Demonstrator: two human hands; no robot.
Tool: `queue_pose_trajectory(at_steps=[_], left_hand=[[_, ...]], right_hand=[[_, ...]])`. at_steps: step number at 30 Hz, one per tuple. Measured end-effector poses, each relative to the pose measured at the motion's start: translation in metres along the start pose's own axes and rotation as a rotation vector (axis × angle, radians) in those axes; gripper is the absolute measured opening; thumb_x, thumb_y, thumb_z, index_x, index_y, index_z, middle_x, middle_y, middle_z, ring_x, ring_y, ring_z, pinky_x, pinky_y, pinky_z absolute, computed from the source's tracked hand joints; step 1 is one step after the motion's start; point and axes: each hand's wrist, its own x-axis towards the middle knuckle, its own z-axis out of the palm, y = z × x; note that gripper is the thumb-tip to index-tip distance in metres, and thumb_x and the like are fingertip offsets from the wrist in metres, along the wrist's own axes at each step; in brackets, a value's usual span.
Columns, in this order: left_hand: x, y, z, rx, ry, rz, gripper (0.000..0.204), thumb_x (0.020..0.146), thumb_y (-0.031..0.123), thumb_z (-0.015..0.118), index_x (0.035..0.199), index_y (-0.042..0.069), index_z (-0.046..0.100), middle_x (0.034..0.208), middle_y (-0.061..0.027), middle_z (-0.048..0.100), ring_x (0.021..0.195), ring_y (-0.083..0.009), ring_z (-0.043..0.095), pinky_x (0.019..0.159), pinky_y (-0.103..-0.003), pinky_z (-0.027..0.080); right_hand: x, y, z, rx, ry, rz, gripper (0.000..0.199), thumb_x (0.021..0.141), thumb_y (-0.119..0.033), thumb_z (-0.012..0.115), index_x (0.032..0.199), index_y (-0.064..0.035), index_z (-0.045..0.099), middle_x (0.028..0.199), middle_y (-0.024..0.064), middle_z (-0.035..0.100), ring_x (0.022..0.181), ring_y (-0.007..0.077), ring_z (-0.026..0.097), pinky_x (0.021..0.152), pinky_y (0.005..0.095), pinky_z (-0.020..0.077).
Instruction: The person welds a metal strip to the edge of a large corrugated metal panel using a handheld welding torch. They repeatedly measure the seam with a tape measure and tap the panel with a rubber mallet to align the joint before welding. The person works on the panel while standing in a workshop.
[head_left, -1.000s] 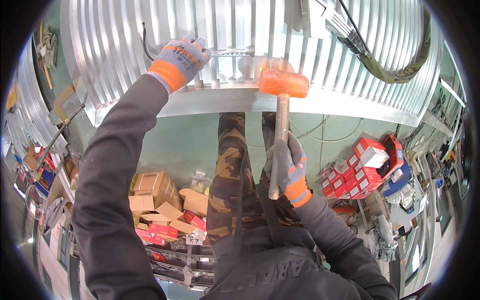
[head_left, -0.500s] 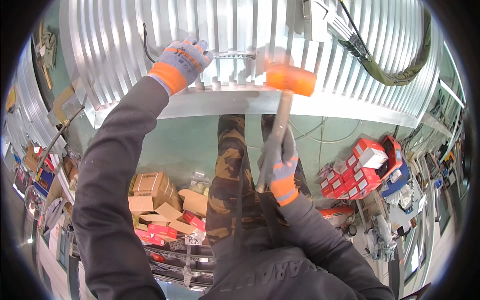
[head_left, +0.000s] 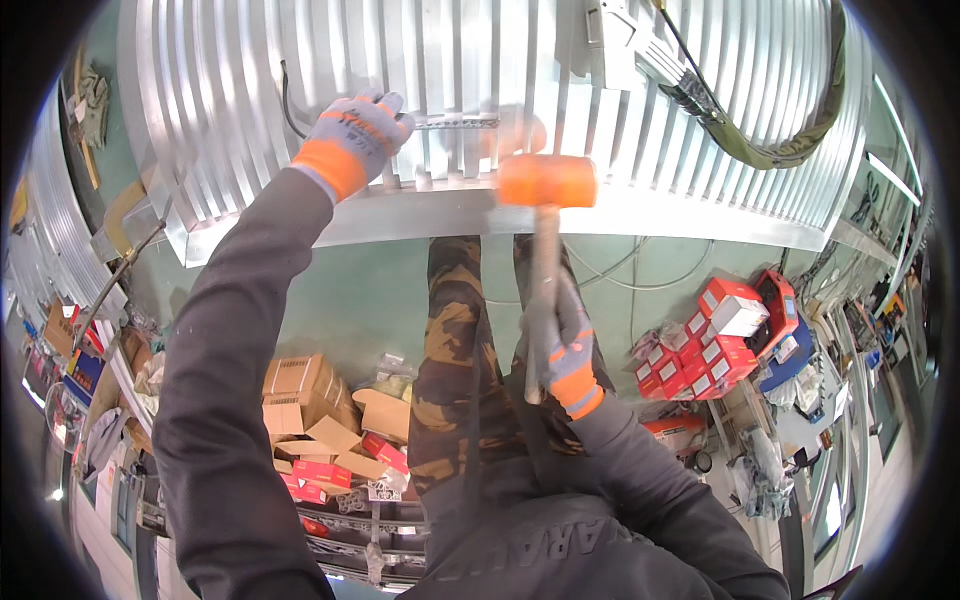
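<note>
A rubber mallet (head_left: 548, 182) with an orange head and wooden handle is in my right hand (head_left: 570, 345), whose gloved fingers wrap the handle. Its head, slightly blurred, hangs over the front edge of a ribbed silver metal panel (head_left: 420, 215). My left hand (head_left: 355, 135), in a grey and orange glove, is closed over the left end of a narrow slotted metal strip (head_left: 458, 124). That strip lies across the ribs, and its gripped end is hidden under my fingers. Beside the left glove a thin dark cable (head_left: 287, 100) curves over the panel.
A sleeved hose (head_left: 780, 157) and a pale boxy fitting (head_left: 612, 45) rest on the panel's right side. Behind me on the floor are open cardboard boxes (head_left: 310, 390) at left and stacked red boxes (head_left: 705, 360) at right. A clamp (head_left: 125, 215) stands at the panel's left corner.
The mallet has shifted left along the panel's front edge, its handle now more upright. My left hand stays on the strip. The whole view has shifted slightly.
</note>
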Motion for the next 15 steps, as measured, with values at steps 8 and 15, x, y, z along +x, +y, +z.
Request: queue_pose_trajectory(at_steps=[8, 15], left_hand=[[-0.061, -0.001, 0.049, -0.931, 0.603, -0.627, 0.013, 0.092, 0.017, 0.067, 0.099, 0.006, 0.065, 0.098, -0.0147, 0.067, 0.089, -0.0363, 0.066, 0.079, -0.042, 0.054], [-0.116, 0.023, 0.072, -1.802, 1.031, -0.861, 0.017, 0.102, 0.016, 0.060, 0.104, 0.000, 0.062, 0.087, -0.0062, 0.060, 0.071, -0.0135, 0.059, 0.059, -0.029, 0.050]], right_hand=[[0.069, 0.019, -0.021, -0.881, -0.413, -0.321, 0.046, 0.093, -0.027, 0.069, 0.135, -0.0081, 0.059, 0.109, 0.0180, 0.067, 0.091, 0.0372, 0.069, 0.074, 0.0395, 0.0556], [0.103, -0.026, -0.020, -1.445, -0.287, -0.520, 0.042, 0.092, -0.037, 0.067, 0.129, -0.0155, 0.066, 0.110, 0.0138, 0.066, 0.097, 0.0362, 0.066, 0.085, 0.0463, 0.0534]])
